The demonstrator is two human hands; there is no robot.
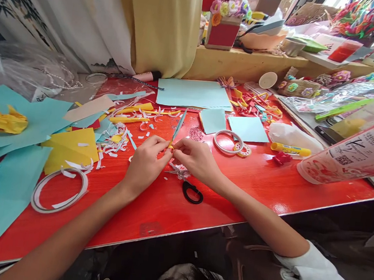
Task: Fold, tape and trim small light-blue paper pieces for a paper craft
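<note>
Over the middle of the red table [125, 222], my two hands meet at a small folded piece. My left hand [148, 160] is closed, pinching a thin blue paper strip [179, 126] that sticks up and away from me. My right hand [197, 156] is closed too, its fingertips at a small yellow bit [170, 147] at the strip's lower end. The fingers hide most of that join. Just below my hands lie scissors [192, 193] with black handles, their blades partly under paper scraps.
Rolls of tape [36, 195] [229, 133] lie left and right. Blue paper squares [248, 127], a blue sheet stack [194, 91], yellow paper [69, 145] and white shreds [116, 139] surround my hands. A glue stick [289, 149] and a large cup [349, 152] stand to the right.
</note>
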